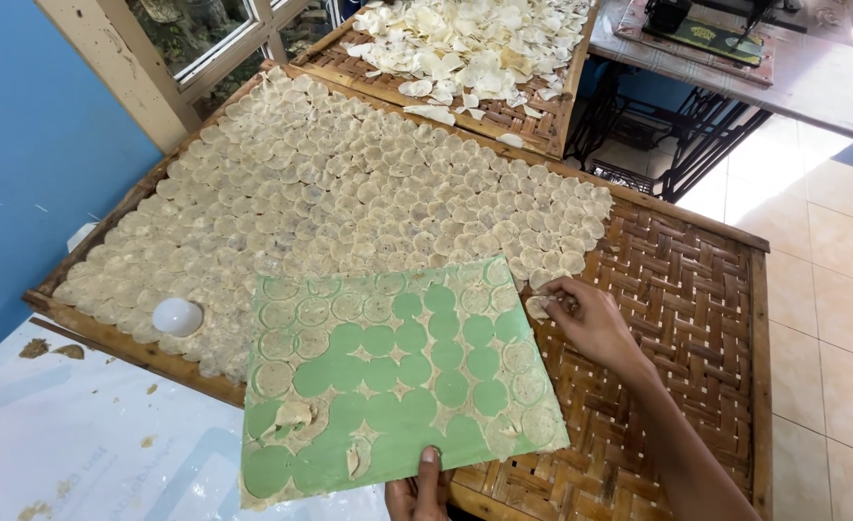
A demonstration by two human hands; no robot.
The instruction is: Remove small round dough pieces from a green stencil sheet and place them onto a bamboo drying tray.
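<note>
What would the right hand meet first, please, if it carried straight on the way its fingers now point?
The right hand, pinching a pale disc, points left: probably first the green board's right edge, though depth is unclear.

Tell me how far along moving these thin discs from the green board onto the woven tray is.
Most of the woven tray is covered. Right hand places a disc; left hand holds the green board. Some discs remain on its edges.
</note>
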